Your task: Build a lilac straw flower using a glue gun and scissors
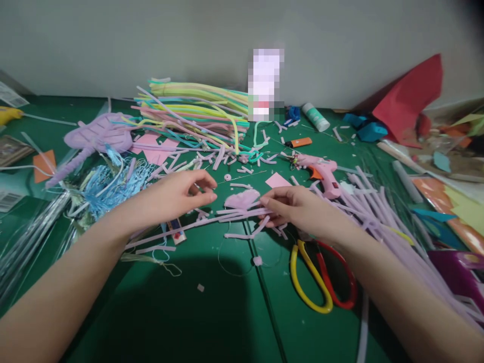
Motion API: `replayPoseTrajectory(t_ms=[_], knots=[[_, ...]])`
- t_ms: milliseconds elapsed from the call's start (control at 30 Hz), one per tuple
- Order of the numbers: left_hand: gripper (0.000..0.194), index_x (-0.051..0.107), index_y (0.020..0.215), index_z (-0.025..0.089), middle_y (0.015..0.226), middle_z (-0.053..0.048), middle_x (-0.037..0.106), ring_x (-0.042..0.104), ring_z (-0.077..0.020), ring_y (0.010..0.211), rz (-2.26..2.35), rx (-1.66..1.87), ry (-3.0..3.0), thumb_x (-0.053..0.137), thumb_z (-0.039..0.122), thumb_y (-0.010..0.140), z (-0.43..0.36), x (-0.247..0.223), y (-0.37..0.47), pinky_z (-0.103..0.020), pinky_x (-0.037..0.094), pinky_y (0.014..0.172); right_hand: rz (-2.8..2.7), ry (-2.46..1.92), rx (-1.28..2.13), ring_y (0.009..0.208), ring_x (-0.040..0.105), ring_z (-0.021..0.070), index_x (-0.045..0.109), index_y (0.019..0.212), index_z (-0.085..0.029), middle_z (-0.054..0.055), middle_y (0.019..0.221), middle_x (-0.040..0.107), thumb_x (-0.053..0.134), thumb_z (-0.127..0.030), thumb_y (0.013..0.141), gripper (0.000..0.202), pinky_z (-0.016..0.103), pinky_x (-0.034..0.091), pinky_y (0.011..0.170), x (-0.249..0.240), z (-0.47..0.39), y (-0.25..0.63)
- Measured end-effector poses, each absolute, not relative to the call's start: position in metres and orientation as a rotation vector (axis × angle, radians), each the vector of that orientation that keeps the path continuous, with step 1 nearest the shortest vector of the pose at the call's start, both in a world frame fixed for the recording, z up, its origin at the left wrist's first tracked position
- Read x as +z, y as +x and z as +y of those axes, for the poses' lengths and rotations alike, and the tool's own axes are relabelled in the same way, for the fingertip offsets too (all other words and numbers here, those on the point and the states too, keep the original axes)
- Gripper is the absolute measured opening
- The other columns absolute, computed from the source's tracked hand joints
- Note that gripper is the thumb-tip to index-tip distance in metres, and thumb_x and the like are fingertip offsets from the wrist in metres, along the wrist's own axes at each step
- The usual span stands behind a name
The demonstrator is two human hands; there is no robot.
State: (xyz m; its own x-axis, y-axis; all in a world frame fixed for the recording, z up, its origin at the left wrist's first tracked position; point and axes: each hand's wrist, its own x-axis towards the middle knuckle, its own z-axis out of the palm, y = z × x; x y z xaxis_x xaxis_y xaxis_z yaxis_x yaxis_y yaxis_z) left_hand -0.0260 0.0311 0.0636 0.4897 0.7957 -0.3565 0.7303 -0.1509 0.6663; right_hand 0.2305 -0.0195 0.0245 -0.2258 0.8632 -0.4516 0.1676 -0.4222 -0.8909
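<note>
My right hand [283, 205] pinches the end of some thin lilac foam strips [230, 217] at the centre of the table. Beside its fingertips lies a pale lilac petal-like piece [242, 199]. To the left, my left hand [194, 190] hovers with curled, parted fingers and holds nothing. Short cut lilac pieces [239, 236] are just below the strips. Scissors with one yellow and one red handle [293, 267] lie below my right hand, their blades hidden. A pink glue gun [321, 171] rests behind my right hand.
A bundle of coloured strips [196, 106] lies at the back, near a blurred upright screen [264, 80]. A lilac leaf-shaped piece [102, 133] and blue tassels [113, 184] are at left. More lilac strips [393, 237] and red paper [412, 106] are at right, with an orange lighter [300, 142] behind.
</note>
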Motion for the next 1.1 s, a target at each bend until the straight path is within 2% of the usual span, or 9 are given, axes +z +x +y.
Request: replayPoseTrajectory(t_ms=[133,300,367,467,533,633,700,900,1100], knots=[[0.024,0.064,0.085,0.022,0.089,-0.005,0.066,0.060,-0.0183,0.061,1.339,-0.128,2.241,0.065,0.046,0.082,0.011,0.057,-0.043,-0.029,0.040,0.054,-1.208,-1.532,1.678,0.057,0.071,0.0137,0.067,0.071,-0.017,0.002,0.066,0.068,0.080,-0.036,0.076,0.024,0.021,0.061,0.055,0.025,-0.018,0.236],[0.018,0.061,0.081,0.021,0.090,-0.009,0.062,0.061,-0.0229,0.074,1.316,-0.144,2.414,0.048,0.028,0.090,-0.004,0.049,-0.057,-0.032,0.039,0.062,-1.155,-1.536,1.704,0.058,0.071,0.0138,0.063,0.070,-0.017,0.002,0.067,0.068,0.080,-0.035,0.076,0.026,0.020,0.060,0.055,0.030,-0.016,0.240],[0.023,0.061,0.080,0.022,0.085,-0.008,0.064,0.061,-0.0234,0.075,1.329,-0.068,2.395,0.044,0.030,0.092,-0.003,0.054,-0.063,-0.032,0.039,0.065,-1.169,-1.560,1.687,0.059,0.071,0.0138,0.064,0.071,-0.017,0.002,0.068,0.067,0.080,-0.035,0.077,0.025,0.021,0.060,0.057,0.029,-0.016,0.240],[0.028,0.062,0.083,0.024,0.062,0.000,0.062,0.054,-0.0182,0.052,1.487,0.053,2.318,0.045,0.043,0.093,-0.001,0.068,-0.068,-0.029,0.034,0.054,-1.273,-1.600,1.623,0.062,0.071,0.0159,0.067,0.073,-0.018,0.002,0.071,0.068,0.075,-0.038,0.080,0.023,0.026,0.060,0.060,0.029,-0.016,0.237],[0.030,0.065,0.086,0.025,0.063,0.001,0.065,0.056,-0.0177,0.052,1.518,0.181,2.332,0.048,0.048,0.093,-0.003,0.075,-0.065,-0.029,0.035,0.055,-1.495,-1.687,1.445,0.064,0.070,0.0190,0.069,0.077,-0.019,0.004,0.073,0.070,0.069,-0.039,0.084,0.021,0.032,0.058,0.062,0.031,-0.019,0.235],[0.031,0.069,0.089,0.025,0.088,0.000,0.075,0.065,-0.0196,0.074,1.322,0.245,2.334,0.049,0.047,0.096,-0.010,0.075,-0.050,-0.028,0.041,0.067,-1.841,-1.783,0.860,0.068,0.067,0.0223,0.072,0.087,-0.021,0.007,0.083,0.074,0.063,-0.041,0.087,0.022,0.036,0.051,0.065,0.040,-0.027,0.230],[0.032,0.071,0.095,0.025,0.094,-0.001,0.075,0.066,-0.0206,0.082,1.214,0.222,2.346,0.047,0.045,0.098,-0.015,0.069,-0.037,-0.029,0.042,0.073,-1.898,-1.716,0.709,0.072,0.066,0.0221,0.073,0.091,-0.024,0.007,0.090,0.075,0.060,-0.045,0.089,0.025,0.035,0.048,0.065,0.047,-0.033,0.227],[0.033,0.069,0.096,0.021,0.091,-0.003,0.072,0.065,-0.0199,0.083,1.122,0.149,2.365,0.043,0.040,0.101,-0.024,0.052,-0.008,-0.028,0.042,0.071,-2.020,-1.417,1.185,0.080,0.067,0.0178,0.074,0.095,-0.026,0.001,0.092,0.076,0.061,-0.041,0.090,0.020,0.027,0.048,0.067,0.059,-0.040,0.215],[0.045,0.064,0.077,0.022,0.072,0.000,0.067,0.060,-0.0173,0.066,1.121,-0.055,2.227,0.043,0.058,0.096,-0.015,0.055,-0.030,-0.028,0.036,0.058,-2.325,-1.594,1.026,0.070,0.067,0.0185,0.071,0.091,-0.025,0.003,0.084,0.074,0.057,-0.034,0.091,0.017,0.029,0.047,0.063,0.059,-0.049,0.230]])
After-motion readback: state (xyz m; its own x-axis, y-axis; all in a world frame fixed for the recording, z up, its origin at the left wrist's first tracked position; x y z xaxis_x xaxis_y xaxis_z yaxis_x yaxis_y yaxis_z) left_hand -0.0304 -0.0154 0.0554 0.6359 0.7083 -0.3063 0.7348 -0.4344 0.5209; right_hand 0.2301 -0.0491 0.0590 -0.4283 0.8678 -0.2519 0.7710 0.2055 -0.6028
